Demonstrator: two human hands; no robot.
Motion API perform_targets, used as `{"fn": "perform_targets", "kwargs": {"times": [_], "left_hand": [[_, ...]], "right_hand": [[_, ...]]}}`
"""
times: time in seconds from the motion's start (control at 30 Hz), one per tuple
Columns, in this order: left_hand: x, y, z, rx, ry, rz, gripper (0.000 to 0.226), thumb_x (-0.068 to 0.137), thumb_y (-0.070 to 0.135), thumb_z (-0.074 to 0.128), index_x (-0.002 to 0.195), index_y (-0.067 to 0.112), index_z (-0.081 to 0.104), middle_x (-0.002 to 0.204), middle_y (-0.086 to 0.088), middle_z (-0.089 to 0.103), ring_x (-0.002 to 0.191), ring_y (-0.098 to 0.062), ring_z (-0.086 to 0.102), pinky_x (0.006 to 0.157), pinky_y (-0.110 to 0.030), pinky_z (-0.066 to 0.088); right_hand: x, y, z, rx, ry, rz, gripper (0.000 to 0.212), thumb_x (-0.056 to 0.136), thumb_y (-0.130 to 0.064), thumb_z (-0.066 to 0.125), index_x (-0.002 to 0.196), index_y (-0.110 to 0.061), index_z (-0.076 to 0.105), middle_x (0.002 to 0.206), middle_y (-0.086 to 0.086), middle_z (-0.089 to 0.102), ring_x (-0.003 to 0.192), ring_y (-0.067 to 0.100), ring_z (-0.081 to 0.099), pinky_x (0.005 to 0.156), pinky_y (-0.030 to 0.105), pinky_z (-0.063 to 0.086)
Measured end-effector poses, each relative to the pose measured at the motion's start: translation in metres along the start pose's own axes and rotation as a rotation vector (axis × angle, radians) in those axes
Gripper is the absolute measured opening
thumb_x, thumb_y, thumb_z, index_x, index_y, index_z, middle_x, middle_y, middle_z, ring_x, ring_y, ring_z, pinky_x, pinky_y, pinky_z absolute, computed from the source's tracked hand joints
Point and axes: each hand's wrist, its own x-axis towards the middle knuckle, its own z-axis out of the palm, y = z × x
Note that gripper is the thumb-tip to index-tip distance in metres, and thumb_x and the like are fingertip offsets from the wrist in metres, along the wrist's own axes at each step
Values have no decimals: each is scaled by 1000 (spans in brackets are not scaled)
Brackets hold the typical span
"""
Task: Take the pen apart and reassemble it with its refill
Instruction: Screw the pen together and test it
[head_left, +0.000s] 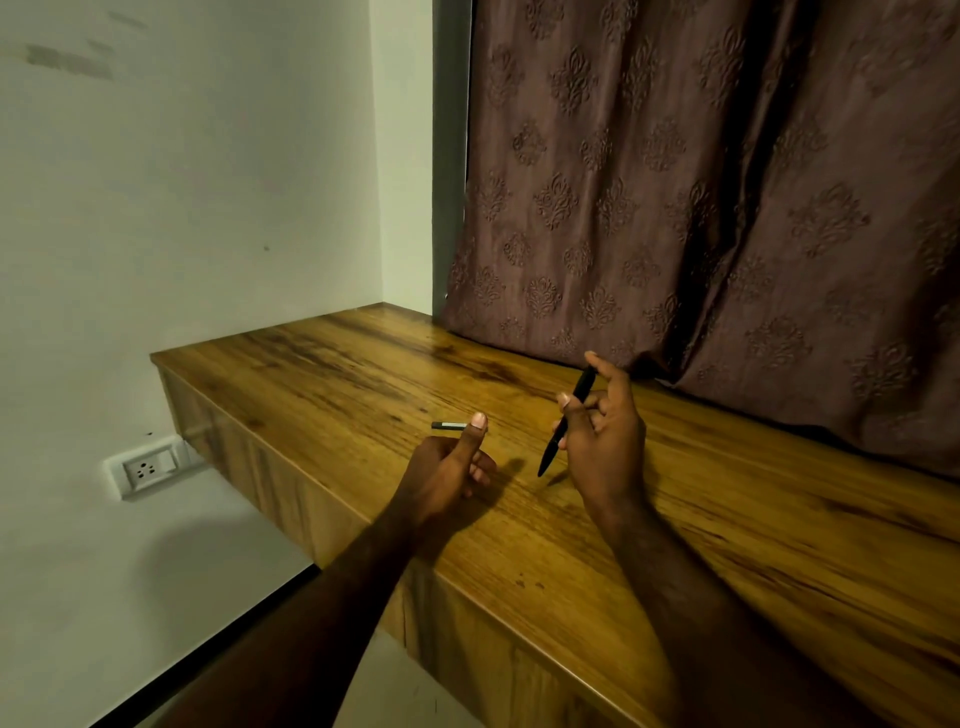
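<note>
Two hands hover over the near part of the wooden surface (727, 519), with bare forearms reaching in from below. The left hand (441, 478) has its fingers loosely curled toward the palm and its thumb (477, 423) raised. The right hand (605, 441) grips one black pen (550, 451), with the thumb and curled fingers closed round its middle. The pen slants, its pointed tip low between the two hands and its back end up by the right forefinger.

One short grey piece (448, 425) shows just beyond the left thumb tip and points away to the left. I cannot tell whether the thumb pinches it or it lies on the surface.

Beyond the right hand, one brown patterned curtain (727, 208) hangs down onto the surface. Beyond the left hand is a pale wall (208, 182), with one socket plate (148, 467) low to the left, below the surface's edge.
</note>
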Motion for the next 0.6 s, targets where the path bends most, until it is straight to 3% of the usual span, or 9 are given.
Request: {"fn": "perform_targets", "kwargs": {"times": [0.2, 0.33, 0.5, 0.6], "left_hand": [[-2, 3, 2, 30, 8, 30, 79, 84, 67, 39, 73, -7, 66, 63, -10, 63, 55, -13, 56, 58, -25, 46], [0, 3, 3, 79, 4, 22, 81, 82, 68, 37, 78, -6, 69, 68, -9, 66, 56, -8, 58, 55, -17, 47], [4, -3, 1, 124, 15, 25, 78, 82, 73, 36, 74, 3, 71, 69, -8, 70, 58, -9, 60, 64, -27, 45], [5, -3, 2, 118, 20, 29, 78, 83, 71, 36, 74, 1, 70, 68, -8, 69, 56, -9, 59, 62, -26, 45]], "right_hand": [[-6, -5, 1, -39, -61, -41, 47, 95, -22, 56, 134, -41, 40, 79, 4, 62, 73, 20, 68, 60, 50, 57], [-5, -9, 1, -34, -62, -60, 49, 94, -21, 57, 135, -42, 38, 78, 5, 62, 72, 23, 66, 58, 49, 57], [-9, -11, 3, -72, -92, -104, 46, 95, -24, 56, 133, -42, 40, 77, 7, 62, 70, 25, 65, 59, 49, 54], [-8, -12, 2, -73, -95, -107, 46, 95, -24, 55, 135, -41, 39, 77, 5, 61, 69, 23, 64, 59, 49, 54]]}}
